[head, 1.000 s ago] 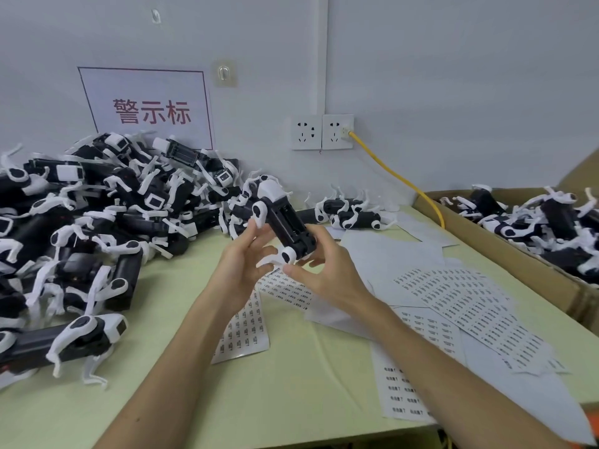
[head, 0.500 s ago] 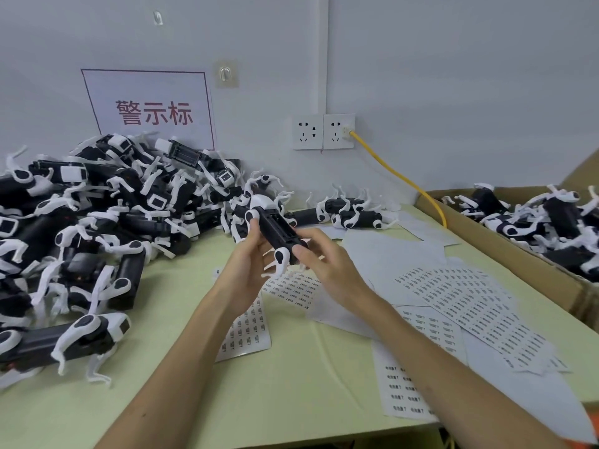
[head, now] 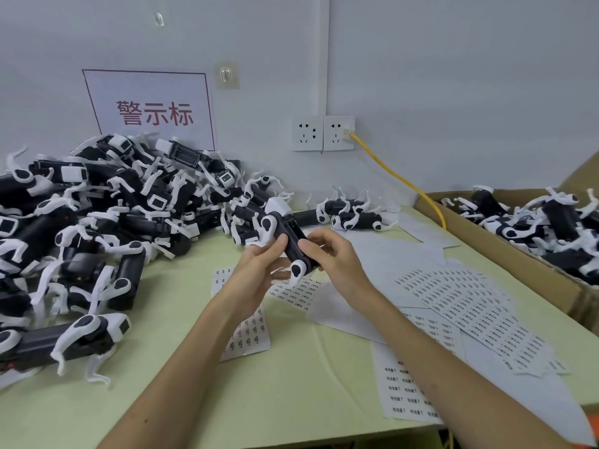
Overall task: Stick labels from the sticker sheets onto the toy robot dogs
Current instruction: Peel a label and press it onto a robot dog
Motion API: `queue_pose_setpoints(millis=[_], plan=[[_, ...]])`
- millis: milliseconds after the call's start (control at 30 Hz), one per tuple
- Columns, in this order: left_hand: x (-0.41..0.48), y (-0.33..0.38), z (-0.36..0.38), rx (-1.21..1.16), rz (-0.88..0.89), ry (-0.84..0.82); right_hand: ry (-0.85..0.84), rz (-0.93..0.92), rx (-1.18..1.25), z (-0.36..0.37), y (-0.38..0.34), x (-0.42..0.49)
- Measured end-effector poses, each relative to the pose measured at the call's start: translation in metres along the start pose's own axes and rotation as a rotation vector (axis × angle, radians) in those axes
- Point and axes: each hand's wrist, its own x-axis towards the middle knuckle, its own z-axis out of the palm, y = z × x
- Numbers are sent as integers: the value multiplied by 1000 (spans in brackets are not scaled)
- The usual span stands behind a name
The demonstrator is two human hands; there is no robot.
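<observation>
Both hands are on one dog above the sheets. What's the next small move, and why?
Probably rub the thumb of the right hand along the black body of the toy dog to seat the label. The left hand steadies it and that thumb rests there. The label itself is too small to see.

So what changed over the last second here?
The left hand, spread open a second ago, has closed around the held toy robot dog; the right hand brought its thumb onto the dog's body, and the dog came down slightly. The pile of dogs, sticker sheets and cardboard box stayed put.
</observation>
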Motion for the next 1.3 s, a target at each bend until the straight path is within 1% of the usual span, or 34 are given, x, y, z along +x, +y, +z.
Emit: queue_pose_setpoints(millis=[200, 300, 467, 700, 800, 900, 1000, 1100, 1200, 1300], plan=[[-4, -2, 7, 112, -24, -54, 74, 4, 41, 1, -7, -1], [-8, -2, 13, 88, -63, -97, 88, 38, 98, -1, -9, -1], [-8, -1, 14, 92, -65, -128, 46, 178, 260, -5, -15, 1], [-8, -2, 10, 19, -71, -160, -22, 249, 400, -9, -16, 1], [-7, -2, 10, 1, -70, -156, -48, 227, 388, -9, -16, 1], [-4, -4, 7, -50, -71, -102, -74, 211, 403, -9, -15, 1], [-3, -3, 5, -162, -44, -130, -116, 198, 419, -9, -15, 2], [-4, -1, 5, -242, -16, -136, -197, 178, 404, -9, -16, 1], [-4, 1, 5, -231, 1, -102, -239, 173, 366, -8, -15, 0], [-4, 1, 5, -131, -12, -43, -204, 166, 293, -5, -13, -1]])
